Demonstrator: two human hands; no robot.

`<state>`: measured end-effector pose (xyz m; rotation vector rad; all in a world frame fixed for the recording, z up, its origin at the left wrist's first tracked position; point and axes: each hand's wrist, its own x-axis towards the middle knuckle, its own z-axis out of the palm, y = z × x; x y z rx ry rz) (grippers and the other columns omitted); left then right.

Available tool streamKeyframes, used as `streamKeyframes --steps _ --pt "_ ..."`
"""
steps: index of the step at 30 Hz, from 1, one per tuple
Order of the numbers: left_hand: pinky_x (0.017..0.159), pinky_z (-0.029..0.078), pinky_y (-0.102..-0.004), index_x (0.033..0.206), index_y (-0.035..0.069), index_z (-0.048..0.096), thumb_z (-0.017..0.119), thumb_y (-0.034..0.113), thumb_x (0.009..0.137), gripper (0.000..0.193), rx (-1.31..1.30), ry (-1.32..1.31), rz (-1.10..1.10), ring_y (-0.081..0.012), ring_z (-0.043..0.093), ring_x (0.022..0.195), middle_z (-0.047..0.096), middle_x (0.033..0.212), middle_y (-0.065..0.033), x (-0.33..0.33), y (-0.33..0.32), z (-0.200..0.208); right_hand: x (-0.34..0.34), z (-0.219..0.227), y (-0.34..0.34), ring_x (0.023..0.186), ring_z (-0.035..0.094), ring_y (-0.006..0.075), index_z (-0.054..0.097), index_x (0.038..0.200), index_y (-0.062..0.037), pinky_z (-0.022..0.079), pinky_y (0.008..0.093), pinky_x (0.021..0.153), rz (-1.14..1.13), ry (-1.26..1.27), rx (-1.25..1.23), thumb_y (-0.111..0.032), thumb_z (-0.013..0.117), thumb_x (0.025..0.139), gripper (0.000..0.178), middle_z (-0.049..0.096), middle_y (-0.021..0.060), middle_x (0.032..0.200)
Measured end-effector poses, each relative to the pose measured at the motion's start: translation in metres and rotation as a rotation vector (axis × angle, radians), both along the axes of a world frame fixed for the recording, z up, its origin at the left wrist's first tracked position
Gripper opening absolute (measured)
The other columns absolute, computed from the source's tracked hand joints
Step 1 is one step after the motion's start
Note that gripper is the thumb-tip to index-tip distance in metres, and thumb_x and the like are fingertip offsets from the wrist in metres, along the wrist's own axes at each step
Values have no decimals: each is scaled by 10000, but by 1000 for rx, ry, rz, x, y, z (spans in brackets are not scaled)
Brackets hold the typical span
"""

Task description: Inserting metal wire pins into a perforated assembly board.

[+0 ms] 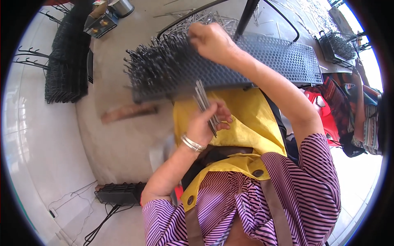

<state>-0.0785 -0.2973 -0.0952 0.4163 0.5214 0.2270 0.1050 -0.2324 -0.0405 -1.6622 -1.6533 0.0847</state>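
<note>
Across the front of me lies a dark perforated metal rack (287, 57). Its left part is crowded with upright black hooked rods (156, 63), blurred along the near side. My left hand (205, 123) is closed around several thin grey metal rods (202, 98), which lean up toward the rack over my yellow apron (246, 115). Above the rack, at the right end of the black rods, my right hand (211, 41) is bent with its fingers pinched together. Whatever it may hold is hidden behind the fingers.
Loose thin rods (205, 18) litter the floor behind the rack. Stacked black racks (67, 65) line the left wall near a cardboard box (101, 22). A blurred brown stick-like thing (127, 112) shows at left. Another person (361, 110) sits at far right.
</note>
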Motion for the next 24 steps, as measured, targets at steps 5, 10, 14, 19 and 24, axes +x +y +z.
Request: streamKeyframes --steps 5,10,14,19,24 --pt "577 495 -313 988 17 473 436 203 851 234 -4 2 3 -234 583 723 567 827 -136 0 1 2 4 0 0 541 547 250 539 770 -3 432 315 532 6 134 -5 -62 539 676 110 535 141 574" --pt "577 492 -310 985 16 481 430 206 854 236 14 2 -2 -229 582 723 570 823 -125 0 2 4 1 11 0 488 501 174 524 753 8 405 285 493 112 84 -22 -32 537 666 96 515 107 543" --pt "580 493 -310 986 14 480 430 208 854 240 18 4 -4 -228 582 721 571 827 -125 1 2 2 3 11 6 476 485 164 516 747 7 396 280 483 129 56 -56 -35 539 667 93 509 99 536" --pt "583 493 -314 991 14 477 429 212 855 246 32 -31 -20 -236 581 733 572 832 -130 0 4 4 4 11 6 591 526 316 521 667 7 415 358 546 115 33 -27 -13 474 602 83 534 161 601" --pt "582 493 -316 991 11 476 425 213 857 248 27 -64 -14 -238 581 741 569 835 -135 0 6 4 5 -6 -12 469 488 170 527 732 -2 398 287 477 169 225 -52 -48 552 669 82 505 101 519"
